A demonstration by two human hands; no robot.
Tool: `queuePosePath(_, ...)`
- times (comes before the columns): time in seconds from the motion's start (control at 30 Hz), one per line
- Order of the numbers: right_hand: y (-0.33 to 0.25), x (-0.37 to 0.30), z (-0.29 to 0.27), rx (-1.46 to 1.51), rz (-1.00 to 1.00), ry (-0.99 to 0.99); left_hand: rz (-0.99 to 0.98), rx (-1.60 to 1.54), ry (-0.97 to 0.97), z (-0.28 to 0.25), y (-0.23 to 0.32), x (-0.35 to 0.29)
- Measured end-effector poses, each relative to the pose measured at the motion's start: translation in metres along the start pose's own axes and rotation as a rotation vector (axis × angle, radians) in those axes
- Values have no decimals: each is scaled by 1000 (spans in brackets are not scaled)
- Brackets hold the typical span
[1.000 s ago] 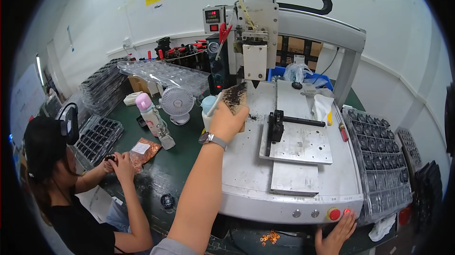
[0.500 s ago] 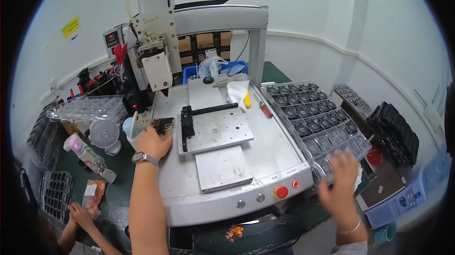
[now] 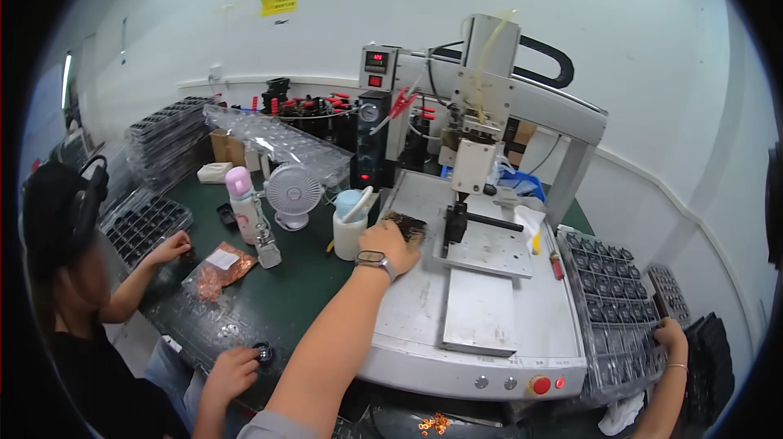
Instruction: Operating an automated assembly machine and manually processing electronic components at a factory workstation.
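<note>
My left hand [image 3: 390,246] rests low over the left side of the machine bed [image 3: 416,296], beside a white cup [image 3: 350,237] with a blue thing and a white handle at its top. Its fingers point down at a dark, stained patch [image 3: 408,225]; their tips are hidden, as is anything under them. At the far right, my right hand [image 3: 672,336] bends its fingers over the right edge of a clear plastic tray [image 3: 608,341]. Black round parts [image 3: 603,284] fill the tray's far rows, and the nearer pockets look bare.
The machine's head [image 3: 475,163] hangs above a metal plate [image 3: 489,251]. A co-worker's hand [image 3: 232,374] holds a small dark round part at the left. A fan [image 3: 293,192], a bottle [image 3: 245,210] and a bag of copper-coloured pieces [image 3: 218,269] stand or lie on the green table.
The view has turned left, bringing the co-worker into sight. My right hand, spread and blurred before, has come to the tray's right edge. My left hand stays beside the cup.
</note>
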State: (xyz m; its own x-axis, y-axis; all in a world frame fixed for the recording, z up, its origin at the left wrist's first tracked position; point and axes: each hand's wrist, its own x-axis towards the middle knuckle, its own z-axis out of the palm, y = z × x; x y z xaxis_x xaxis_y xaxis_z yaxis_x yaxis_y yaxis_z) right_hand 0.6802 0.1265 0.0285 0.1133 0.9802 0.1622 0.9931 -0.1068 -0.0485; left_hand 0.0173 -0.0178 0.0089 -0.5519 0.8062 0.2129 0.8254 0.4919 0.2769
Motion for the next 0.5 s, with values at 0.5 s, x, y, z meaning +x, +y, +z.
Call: queuePosePath(0.5,-315,20,-57,421,-754,225,-46,20,10,0,3,3)
